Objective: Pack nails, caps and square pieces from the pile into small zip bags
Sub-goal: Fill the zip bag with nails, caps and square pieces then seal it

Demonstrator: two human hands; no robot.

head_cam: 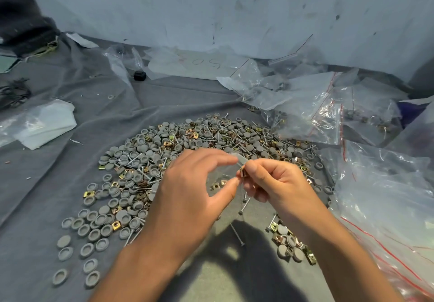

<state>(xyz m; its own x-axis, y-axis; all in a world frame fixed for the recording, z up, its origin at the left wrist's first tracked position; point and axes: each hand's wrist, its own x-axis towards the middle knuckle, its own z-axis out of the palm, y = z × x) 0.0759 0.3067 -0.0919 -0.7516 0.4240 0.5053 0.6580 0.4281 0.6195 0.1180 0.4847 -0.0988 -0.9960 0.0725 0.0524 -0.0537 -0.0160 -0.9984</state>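
Observation:
A wide pile (178,144) of grey round caps, brass square pieces and steel nails lies on a grey cloth. Above its near edge my left hand (187,189) pinches the mouth of a small clear zip bag (225,172) between thumb and forefinger. My right hand (274,184) pinches a brass square piece (243,173) at the bag's mouth. A nail (245,202) hangs below my right fingers. Whether the piece is inside the bag I cannot tell.
Large clear bags with red zip lines (385,198) lie at the right and back right. A folded white bag (44,125) lies at the left. A small black block (140,75) sits near the back wall. Loose caps (89,250) are scattered at the front left.

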